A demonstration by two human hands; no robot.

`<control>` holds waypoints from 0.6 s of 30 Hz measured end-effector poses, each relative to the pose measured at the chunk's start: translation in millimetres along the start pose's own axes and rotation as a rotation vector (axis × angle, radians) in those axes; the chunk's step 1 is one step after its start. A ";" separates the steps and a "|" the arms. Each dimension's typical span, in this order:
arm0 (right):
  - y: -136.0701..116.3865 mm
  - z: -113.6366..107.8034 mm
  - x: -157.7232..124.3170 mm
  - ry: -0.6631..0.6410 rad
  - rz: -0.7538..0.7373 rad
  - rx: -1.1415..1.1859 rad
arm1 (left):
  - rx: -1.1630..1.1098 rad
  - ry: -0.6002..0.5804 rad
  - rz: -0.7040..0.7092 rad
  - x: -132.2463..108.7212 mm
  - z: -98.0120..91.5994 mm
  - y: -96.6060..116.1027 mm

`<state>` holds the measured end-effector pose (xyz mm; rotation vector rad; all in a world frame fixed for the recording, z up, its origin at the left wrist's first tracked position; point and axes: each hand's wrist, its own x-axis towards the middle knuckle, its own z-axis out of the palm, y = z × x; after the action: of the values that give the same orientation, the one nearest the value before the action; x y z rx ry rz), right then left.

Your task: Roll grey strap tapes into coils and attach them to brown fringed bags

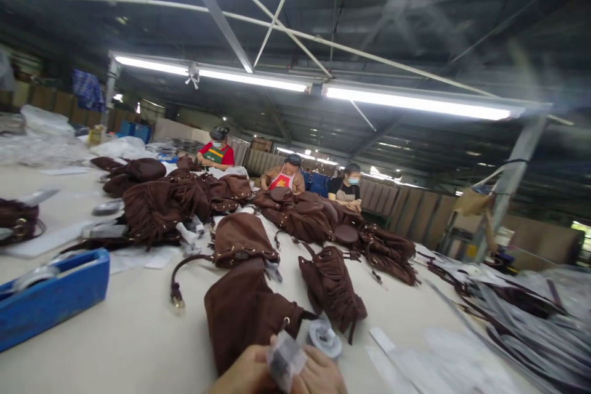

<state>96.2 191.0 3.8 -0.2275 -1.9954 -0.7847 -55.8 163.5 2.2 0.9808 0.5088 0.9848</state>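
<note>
At the bottom edge my left hand [247, 370] and my right hand [322, 374] come together over a brown drawstring bag [237, 311]. Between them is a small piece wrapped in translucent film [285, 362], with something dark inside. My left thumb and fingers close on its left side, and the right fingers press against its right side. The bag lies on the table with a metal eyelet near its mouth, close to the wrapped piece. Just beyond my right hand sits a coiled, wrapped strap [324, 338]. My lower palms are cut off by the frame.
More brown bags [244, 237] and a fringed one [332, 286] lie ahead, with a long pile behind. A blue tape dispenser [55, 298] stands left. Wrapped straps [521, 326] and clear plastic [457, 363] cover the right. Several people [284, 180] work across the table [138, 326].
</note>
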 end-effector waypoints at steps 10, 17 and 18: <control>-14.2 -29.8 5.8 -0.162 0.032 0.034 | -0.157 0.068 -0.358 -8.4 2.0 -10.4; -34.5 -37.9 5.6 -0.395 0.059 -0.059 | -0.163 0.141 -0.563 -19.5 -4.0 -1.6; -37.8 -38.7 6.8 -0.431 0.065 -0.080 | -0.167 0.138 -0.571 -20.5 -4.7 -1.1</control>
<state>102.9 136.9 6.5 -0.5438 -2.3449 -0.8252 -68.8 147.6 -2.3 0.5681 0.7580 0.5682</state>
